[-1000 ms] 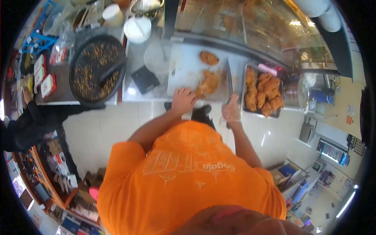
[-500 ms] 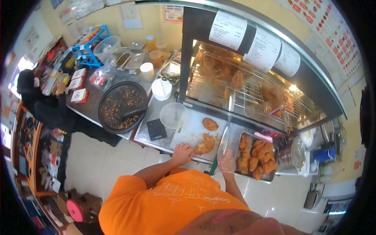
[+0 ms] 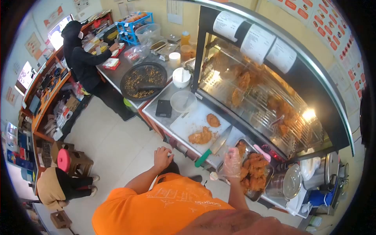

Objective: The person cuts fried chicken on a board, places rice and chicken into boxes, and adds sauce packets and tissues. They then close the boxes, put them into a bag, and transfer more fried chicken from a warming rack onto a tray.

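Note:
My left hand (image 3: pixel 162 159) hangs in front of the counter's edge with its fingers curled; a small pale spot shows at the fingertips, too small to name. In a clear plastic glove, my right hand (image 3: pixel 232 161) is beside the metal tray (image 3: pixel 270 175) of fried chicken (image 3: pixel 256 166), fingers bunched and no item visible in them. A knife (image 3: pixel 220 141) with a green handle rests on the white cutting board (image 3: pixel 186 124), its handle over the front edge. On the board lie a larger fried chicken piece (image 3: pixel 200 136) and a smaller fried piece (image 3: pixel 213 120).
Behind the board stands a heated glass display cabinet (image 3: pixel 254 98) with fried chicken. To the left are a clear plastic bowl (image 3: pixel 183 102), a black scale (image 3: pixel 163 108) and a wide black pan (image 3: pixel 143 81). A person in black (image 3: pixel 84 62) works farther left; another person (image 3: pixel 58 188) bends low.
My right hand has let go of the knife, now lying on the board, and moved toward the tray. My left hand has left the larger chicken piece and drawn back. The view has swung left.

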`<state>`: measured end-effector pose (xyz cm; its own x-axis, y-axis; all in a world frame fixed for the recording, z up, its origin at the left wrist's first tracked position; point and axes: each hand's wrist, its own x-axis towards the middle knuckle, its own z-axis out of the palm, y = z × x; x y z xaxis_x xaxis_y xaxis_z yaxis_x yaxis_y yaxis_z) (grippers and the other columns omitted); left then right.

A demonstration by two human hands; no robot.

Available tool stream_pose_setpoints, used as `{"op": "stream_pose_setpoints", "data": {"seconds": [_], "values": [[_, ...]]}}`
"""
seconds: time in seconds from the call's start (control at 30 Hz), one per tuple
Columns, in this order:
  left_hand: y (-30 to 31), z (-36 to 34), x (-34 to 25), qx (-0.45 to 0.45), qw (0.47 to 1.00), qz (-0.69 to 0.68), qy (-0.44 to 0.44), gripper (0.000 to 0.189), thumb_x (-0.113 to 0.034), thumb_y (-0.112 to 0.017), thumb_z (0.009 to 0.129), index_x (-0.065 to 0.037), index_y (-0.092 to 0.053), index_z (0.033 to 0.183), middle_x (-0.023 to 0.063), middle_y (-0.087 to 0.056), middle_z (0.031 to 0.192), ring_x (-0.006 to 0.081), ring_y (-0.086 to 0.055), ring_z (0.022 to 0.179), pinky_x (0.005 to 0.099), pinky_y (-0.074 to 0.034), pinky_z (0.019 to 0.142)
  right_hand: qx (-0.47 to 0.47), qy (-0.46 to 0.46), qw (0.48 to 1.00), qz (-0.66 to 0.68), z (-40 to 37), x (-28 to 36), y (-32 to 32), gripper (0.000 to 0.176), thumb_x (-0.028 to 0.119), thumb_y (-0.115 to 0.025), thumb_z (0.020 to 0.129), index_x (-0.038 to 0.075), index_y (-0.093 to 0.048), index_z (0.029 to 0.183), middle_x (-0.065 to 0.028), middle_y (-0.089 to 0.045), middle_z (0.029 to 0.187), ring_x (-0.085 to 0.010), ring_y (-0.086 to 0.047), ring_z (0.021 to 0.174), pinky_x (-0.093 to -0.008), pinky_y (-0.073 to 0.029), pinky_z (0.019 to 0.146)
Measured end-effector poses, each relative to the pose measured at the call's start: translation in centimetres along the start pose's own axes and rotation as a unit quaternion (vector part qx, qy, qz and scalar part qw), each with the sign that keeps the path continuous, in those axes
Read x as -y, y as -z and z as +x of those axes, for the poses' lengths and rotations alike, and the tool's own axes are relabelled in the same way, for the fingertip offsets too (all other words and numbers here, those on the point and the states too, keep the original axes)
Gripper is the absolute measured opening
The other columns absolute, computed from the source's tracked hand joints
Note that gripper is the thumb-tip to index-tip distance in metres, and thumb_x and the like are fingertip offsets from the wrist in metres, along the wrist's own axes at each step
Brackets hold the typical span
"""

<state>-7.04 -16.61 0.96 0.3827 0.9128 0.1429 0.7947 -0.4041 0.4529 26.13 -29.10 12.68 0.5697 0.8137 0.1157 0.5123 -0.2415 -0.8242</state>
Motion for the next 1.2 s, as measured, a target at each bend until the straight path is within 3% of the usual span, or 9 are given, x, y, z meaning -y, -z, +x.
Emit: {"op": "stream_pose_setpoints", "data": {"seconds": [0.2,0.27,0.43,0.53,0.67,0.87,1.0,1.13,1.2], "values": [[-0.6,-7.0,0.3,0.046,0.999,0.019,0.015,0.018,-0.027,-0.076,0.081,-0.016,-0.069,0.094,0.0065,-0.061,0.1,0.0295,-0.056,0.101,0.0457,-0.042,0.085,-0.062,-0.069,0.994,0.058,-5.8,-1.6,7.2,0.019,0.016,-0.065,0.093,0.004,-0.057,0.105,-0.0049,-0.055,0.077,-0.0146,-0.052,0.071,-0.0326,-0.044,0.064],[-2.1,-8.0,0.8,0.06,0.998,0.009,-0.016,0.017,-0.025,-0.076,0.081,-0.016,-0.069,0.093,0.0074,-0.061,0.1,0.0309,-0.056,0.1,0.0464,-0.043,0.085,-0.195,0.104,0.964,-0.147,-9.3,-6.3,8.8,0.02,0.018,-0.066,0.092,0.003,-0.056,0.101,-0.0102,-0.059,0.08,-0.0207,-0.055,0.071,-0.0356,-0.045,0.063],[-3.9,-7.6,-2.6,0.124,0.979,-0.029,-0.16,0.018,-0.023,-0.075,0.081,-0.014,-0.068,0.095,0.0098,-0.062,0.099,0.0324,-0.057,0.098,0.0467,-0.044,0.084,-0.268,-0.079,0.956,-0.084,-19.0,-3.9,16.6,0.017,0.014,-0.067,0.087,0.003,-0.059,0.096,-0.0174,-0.061,0.078,-0.0356,-0.059,0.07,-0.0426,-0.049,0.067],[-3.0,-8.8,-9.3,0.089,0.974,-0.094,-0.185,0.018,-0.021,-0.076,0.081,-0.013,-0.068,0.096,0.01,-0.062,0.099,0.0323,-0.057,0.097,0.0451,-0.044,0.084,-0.3,-0.025,0.915,-0.269,-20.5,-8.8,24.8,0.016,0.013,-0.065,0.086,0.004,-0.06,0.099,-0.0217,-0.065,0.087,-0.0423,-0.065,0.086,-0.0493,-0.051,0.074],[-1.8,-10.3,-15.4,0.031,0.958,-0.176,-0.223,0.018,-0.016,-0.076,0.082,-0.011,-0.067,0.096,0.0096,-0.061,0.097,0.0309,-0.056,0.092,0.0431,-0.044,0.083,-0.252,-0.113,0.893,-0.355,-15.6,-13.8,33.7,0.025,0.021,-0.06,0.09,0.002,-0.061,0.107,-0.0251,-0.066,0.106,-0.0432,-0.064,0.1,-0.0516,-0.052,0.087],[-3.8,-9.6,-28.4,-0.014,0.933,-0.218,-0.286,0.015,-0.01,-0.073,0.083,-0.007,-0.067,0.096,0.0107,-0.06,0.093,0.0301,-0.056,0.089,0.0414,-0.044,0.081,0.004,-0.047,0.87,-0.491,-6.1,-25.9,41.8,0.029,0.024,-0.055,0.091,0.002,-0.066,0.106,-0.0243,-0.068,0.104,-0.04,-0.065,0.1,-0.0499,-0.05,0.091],[-5.3,-8.0,-40.5,-0.003,0.939,-0.18,-0.294,0.015,-0.008,-0.073,0.083,-0.004,-0.067,0.096,0.0123,-0.061,0.093,0.0308,-0.058,0.091,0.0418,-0.046,0.081,0.077,-0.05,0.886,-0.454,-4.0,-22.5,44.5,0.032,0.031,-0.052,0.095,0.004,-0.065,0.106,-0.0243,-0.067,0.104,-0.0398,-0.064,0.101,-0.0501,-0.049,0.091],[-6.0,-7.0,-52.2,-0.029,0.899,-0.234,-0.369,0.018,-0.009,-0.074,0.082,-0.005,-0.067,0.099,0.0122,-0.062,0.095,0.0323,-0.06,0.093,0.0409,-0.048,0.08,-0.096,-0.045,0.944,-0.313,-7.0,-18.1,54.7,0.026,0.027,-0.051,0.099,0.006,-0.061,0.109,-0.022,-0.066,0.108,-0.0443,-0.06,0.101,-0.0489,-0.048,0.087],[-8.4,-6.0,-55.6,0.008,0.886,-0.231,-0.403,0.022,-0.008,-0.074,0.081,-0.008,-0.068,0.102,0.012,-0.062,0.097,0.033,-0.06,0.095,0.042,-0.049,0.082,-0.181,0.16,0.891,-0.384,-9.9,-20.9,60.3,0.027,0.019,-0.057,0.098,0.0,-0.059,0.117,-0.0224,-0.065,0.108,-0.0422,-0.063,0.098,-0.045,-0.048,0.087]]}}
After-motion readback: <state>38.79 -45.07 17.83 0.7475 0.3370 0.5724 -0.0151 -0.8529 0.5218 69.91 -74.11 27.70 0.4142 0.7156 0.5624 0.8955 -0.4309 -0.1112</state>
